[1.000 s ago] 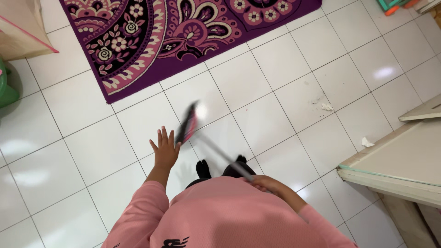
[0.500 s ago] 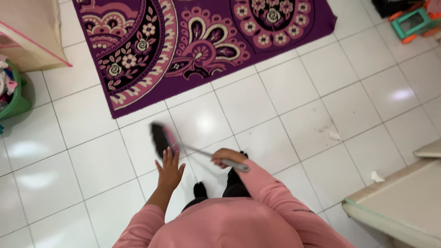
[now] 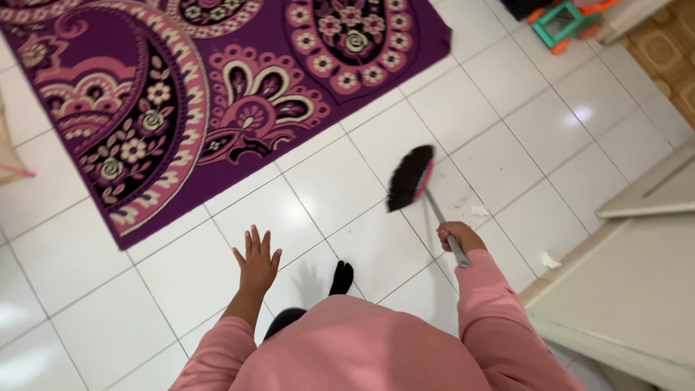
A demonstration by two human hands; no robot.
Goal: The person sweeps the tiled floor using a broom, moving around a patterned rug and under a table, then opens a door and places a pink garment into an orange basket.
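My right hand (image 3: 457, 237) grips the grey handle of a broom (image 3: 411, 177) with black bristles and a pink head. The broom head rests on the white tiled floor (image 3: 326, 188), close to small white scraps (image 3: 478, 210). My left hand (image 3: 256, 263) is held out over the tiles with fingers spread, holding nothing. I wear pink sleeves, and a foot in a dark sock (image 3: 342, 277) stands on the floor below me.
A purple patterned rug (image 3: 181, 94) covers the floor at the upper left. A pale cabinet or counter edge (image 3: 622, 289) stands at the right, with another white scrap (image 3: 551, 261) beside it. A small green and orange stool (image 3: 561, 22) sits at the top right.
The broom head has swung from the left, in front of my left hand, over to the right near the white scraps. My right hand moved right with it. The view shifted right.
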